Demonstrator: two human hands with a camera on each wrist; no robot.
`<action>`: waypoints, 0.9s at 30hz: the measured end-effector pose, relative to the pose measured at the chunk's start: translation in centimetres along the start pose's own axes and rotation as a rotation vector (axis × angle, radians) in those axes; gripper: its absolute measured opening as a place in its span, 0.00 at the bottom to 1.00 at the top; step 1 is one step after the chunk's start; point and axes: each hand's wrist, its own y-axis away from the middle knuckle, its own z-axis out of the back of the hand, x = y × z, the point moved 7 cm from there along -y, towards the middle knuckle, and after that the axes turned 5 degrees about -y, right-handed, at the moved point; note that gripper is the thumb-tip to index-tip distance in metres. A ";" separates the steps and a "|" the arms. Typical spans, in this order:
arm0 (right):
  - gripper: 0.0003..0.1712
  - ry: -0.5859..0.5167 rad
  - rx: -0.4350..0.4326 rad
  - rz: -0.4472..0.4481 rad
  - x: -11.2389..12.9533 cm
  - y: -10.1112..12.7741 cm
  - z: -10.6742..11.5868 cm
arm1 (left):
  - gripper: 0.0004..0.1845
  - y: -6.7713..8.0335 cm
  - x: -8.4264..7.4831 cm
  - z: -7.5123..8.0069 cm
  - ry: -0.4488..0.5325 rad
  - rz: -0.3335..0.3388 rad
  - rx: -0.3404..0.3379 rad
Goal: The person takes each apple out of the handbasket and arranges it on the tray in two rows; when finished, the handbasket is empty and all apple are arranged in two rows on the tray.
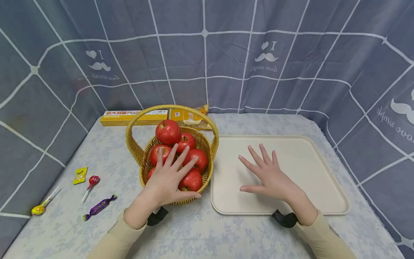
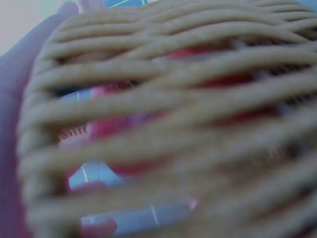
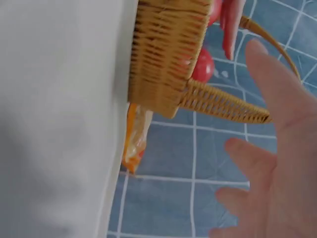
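My left hand (image 1: 166, 180) is spread with straight fingers over the front of a wicker basket (image 1: 209, 169), palm down and holding nothing. Several red apples (image 1: 168, 132) fill the basket, some partly covered by that hand. Blurred wicker weave (image 2: 148, 109) fills most of the left wrist view, with red showing through its gaps. To the right, my right hand (image 1: 270, 176) hangs with fingers spread above a cream tray (image 1: 310, 162). In the right wrist view the fingers of the right hand (image 3: 277, 163) are apart and grip nothing, with the basket beyond them.
Behind the basket lie a long yellow pasta box (image 1: 134, 118) and an orange packet (image 1: 187, 117). On the left are a yellow sweet (image 1: 80, 175), a red lollipop (image 1: 93, 181), a purple wrapped candy (image 1: 99, 207) and a yellow lollipop (image 1: 38, 209). A checked blue curtain (image 1: 226, 54) surrounds the table.
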 end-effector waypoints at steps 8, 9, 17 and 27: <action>0.48 -0.273 0.134 0.148 3.2 -1.2 0.2 | 0.46 2.3 1.3 0.9 0.112 -0.041 -0.084; 0.45 -0.301 0.145 0.180 3.9 -1.6 0.3 | 0.44 2.7 1.7 1.0 0.132 -0.032 -0.108; 0.30 -0.554 0.021 0.344 9.7 -7.0 2.2 | 0.31 5.3 4.6 2.0 0.255 0.077 -0.360; 0.29 -0.805 -0.201 0.244 13.7 -14.3 3.1 | 0.19 9.5 8.2 1.4 0.487 0.338 -0.559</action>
